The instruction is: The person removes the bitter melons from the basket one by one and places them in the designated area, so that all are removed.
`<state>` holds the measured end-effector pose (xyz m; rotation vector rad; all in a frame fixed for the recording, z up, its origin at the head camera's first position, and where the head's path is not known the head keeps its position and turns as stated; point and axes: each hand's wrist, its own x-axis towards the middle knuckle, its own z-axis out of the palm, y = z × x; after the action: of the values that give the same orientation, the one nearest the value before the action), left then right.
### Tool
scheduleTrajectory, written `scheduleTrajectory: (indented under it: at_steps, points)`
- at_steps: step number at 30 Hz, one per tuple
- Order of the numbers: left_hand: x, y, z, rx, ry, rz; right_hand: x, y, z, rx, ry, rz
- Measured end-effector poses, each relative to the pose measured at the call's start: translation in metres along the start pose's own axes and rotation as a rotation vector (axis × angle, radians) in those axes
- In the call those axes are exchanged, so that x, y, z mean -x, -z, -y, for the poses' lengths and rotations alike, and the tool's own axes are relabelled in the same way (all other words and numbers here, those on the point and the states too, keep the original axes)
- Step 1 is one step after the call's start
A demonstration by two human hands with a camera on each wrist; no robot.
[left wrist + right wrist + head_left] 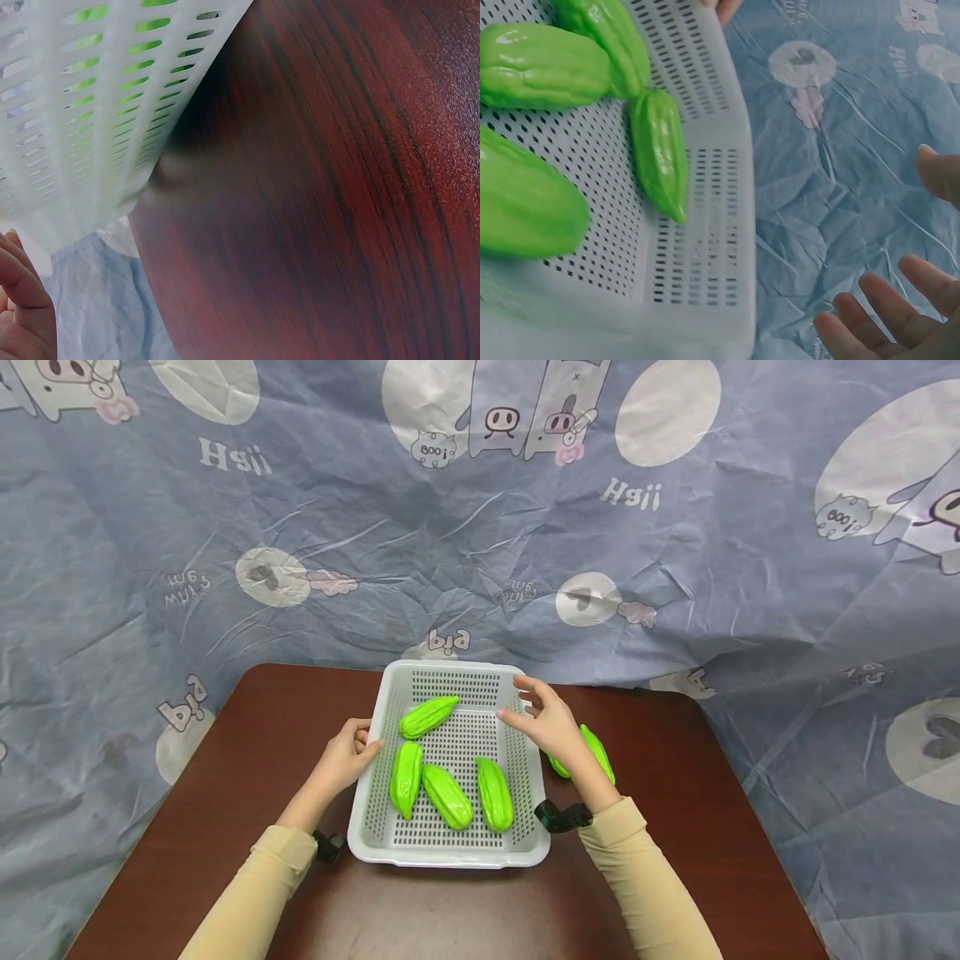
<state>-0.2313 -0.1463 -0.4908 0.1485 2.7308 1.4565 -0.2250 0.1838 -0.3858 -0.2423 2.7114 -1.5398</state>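
Observation:
A white perforated plastic basket (450, 857) holds several glossy green ridged gourds, among them one gourd (428, 717) near the far end and another gourd (494, 794) on the right. My left hand (347, 756) grips the basket's left rim, thumb over the edge and fingers outside. Only part of that hand (26, 307) shows in the left wrist view, beside the slotted basket wall (90, 135). Over the right rim hovers my right hand (550, 720), its fingers spread and holding nothing. The right wrist view has its spread fingers (885, 307) beyond the basket's rim (739, 187).
To the basket's right, green gourds (597, 753) lie on the dark brown wooden table (675, 793), partly hidden behind the right forearm. A blue-grey cartoon-print cloth (450, 543) hangs behind the table and down both sides.

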Motion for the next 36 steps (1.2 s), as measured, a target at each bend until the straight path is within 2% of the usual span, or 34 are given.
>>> scheduleTrajectory:
  at_steps: [8,29,36]
  points:
    - [0.0,0.001,0.001,-0.003,-0.01,-0.01,0.001,-0.02,-0.009,0.054,0.006,0.015]
    - [-0.002,0.001,0.002,0.022,-0.006,-0.009,-0.009,-0.059,-0.027,0.198,-0.14,0.099]
    - [-0.002,0.001,0.004,0.027,-0.006,-0.013,-0.012,-0.07,-0.033,0.292,-0.189,0.115]
